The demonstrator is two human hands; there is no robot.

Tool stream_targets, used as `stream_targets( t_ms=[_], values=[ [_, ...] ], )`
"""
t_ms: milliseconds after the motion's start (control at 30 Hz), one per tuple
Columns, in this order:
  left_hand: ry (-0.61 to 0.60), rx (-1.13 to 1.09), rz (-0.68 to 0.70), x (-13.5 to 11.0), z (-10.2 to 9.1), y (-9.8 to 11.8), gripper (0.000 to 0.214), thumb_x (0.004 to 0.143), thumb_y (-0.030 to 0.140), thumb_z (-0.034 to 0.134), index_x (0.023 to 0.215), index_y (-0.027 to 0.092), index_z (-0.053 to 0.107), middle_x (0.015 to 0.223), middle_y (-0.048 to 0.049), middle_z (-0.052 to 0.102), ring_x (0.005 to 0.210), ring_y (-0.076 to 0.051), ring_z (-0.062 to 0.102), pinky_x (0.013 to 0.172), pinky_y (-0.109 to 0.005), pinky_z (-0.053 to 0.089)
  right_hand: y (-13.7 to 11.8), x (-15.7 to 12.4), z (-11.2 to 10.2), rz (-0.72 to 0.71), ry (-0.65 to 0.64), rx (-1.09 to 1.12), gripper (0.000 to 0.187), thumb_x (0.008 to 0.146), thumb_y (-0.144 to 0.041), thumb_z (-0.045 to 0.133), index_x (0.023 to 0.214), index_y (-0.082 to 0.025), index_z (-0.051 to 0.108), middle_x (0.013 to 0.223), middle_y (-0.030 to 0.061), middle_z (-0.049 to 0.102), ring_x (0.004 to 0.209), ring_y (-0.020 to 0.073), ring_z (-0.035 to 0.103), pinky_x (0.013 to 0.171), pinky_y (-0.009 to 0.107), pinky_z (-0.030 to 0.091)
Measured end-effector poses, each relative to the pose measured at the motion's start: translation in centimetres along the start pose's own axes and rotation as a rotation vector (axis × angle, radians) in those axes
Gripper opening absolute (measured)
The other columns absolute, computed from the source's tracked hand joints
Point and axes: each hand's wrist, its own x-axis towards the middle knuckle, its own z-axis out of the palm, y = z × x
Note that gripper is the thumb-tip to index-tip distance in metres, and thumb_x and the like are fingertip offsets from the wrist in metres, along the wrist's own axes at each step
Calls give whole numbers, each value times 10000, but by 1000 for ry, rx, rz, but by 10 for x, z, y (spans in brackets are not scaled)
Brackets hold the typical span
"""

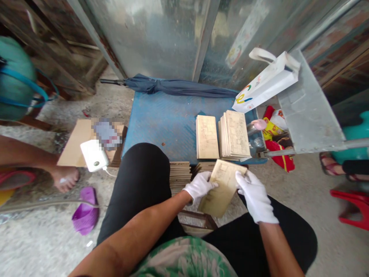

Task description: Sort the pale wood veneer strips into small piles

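Note:
Between my gloved hands a thin, pale wooden board (pixel 220 188) is held tilted above my lap, with faint line marks near its upper end. My left hand (pixel 199 187), in a white glove, grips its left edge. At the upper right edge, my right hand (pixel 255 196), also white-gloved, pinches the same board. Just beyond stand two stacks of similar boards on the blue table: a smaller stack (pixel 207 137) and a taller, less even stack (pixel 235 134). More boards are piled below the table edge in a lower stack (pixel 180 175).
A folded umbrella (pixel 178 88) lies along the back of the blue table (pixel 161 119). A white paper bag (pixel 268 82) stands at the right. On the left, a cardboard box (pixel 76 140) carries a white power bank (pixel 94 156). A purple slipper (pixel 85 211) and another person's foot (pixel 65 180) are nearby.

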Motion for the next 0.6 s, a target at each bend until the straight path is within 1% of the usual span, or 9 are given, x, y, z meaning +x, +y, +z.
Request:
stream_targets(
  t_ms=[33,100,200,300,367,467,533,600],
  values=[
    [-11,62,2,-2,2,-1,261,648,178,702,901,120,675,894,-55,715,792,-167,625,741,-278,495,-3,2,-5,33,-39,71,670,724,-635,638,1220,-188,582,1054,96,679,819,215,675,671,304,542],
    [-9,173,9,-6,5,-3,251,678,157,664,928,127,667,921,-49,707,822,-166,621,746,-268,489,-3,3,-12,78,-69,165,614,695,-593,691,1141,-178,613,975,68,688,752,186,670,632,273,540],
    [15,374,15,-10,7,-4,242,680,151,661,922,142,661,901,-29,692,832,-164,613,741,-256,479,9,1,-19,102,-103,241,557,670,-532,739,1074,-171,614,893,44,685,714,174,668,655,280,551],
    [12,561,-26,-13,6,-4,219,674,169,673,892,148,671,839,-21,685,773,-167,609,696,-257,472,29,1,-23,105,-206,219,475,714,-500,707,1038,-170,597,875,42,683,741,187,680,726,314,555],
    [4,650,-39,-13,5,-4,191,669,158,664,858,148,691,790,-30,683,733,-177,608,698,-273,479,39,2,-23,79,-308,129,407,762,-469,657,1032,-170,596,904,52,686,795,201,685,788,341,543],
    [4,718,-32,-13,-1,-10,199,652,93,615,805,156,725,727,-47,683,703,-197,616,742,-302,493,47,5,-18,-21,-436,-138,335,810,-431,583,1037,-187,618,936,58,686,854,217,672,829,370,513],
    [15,706,-41,-10,-7,-16,279,604,43,604,801,179,746,735,-51,701,729,-211,635,778,-304,496,48,7,-12,-101,-473,-340,303,837,-423,544,1036,-210,630,953,51,686,882,221,657,832,369,492],
    [65,674,-64,-7,-14,-24,353,545,9,622,801,210,761,764,-45,721,789,-223,652,830,-295,491,48,10,-3,-154,-493,-472,270,866,-394,513,1041,-225,628,983,45,687,921,216,644,844,353,472]
  ],
)
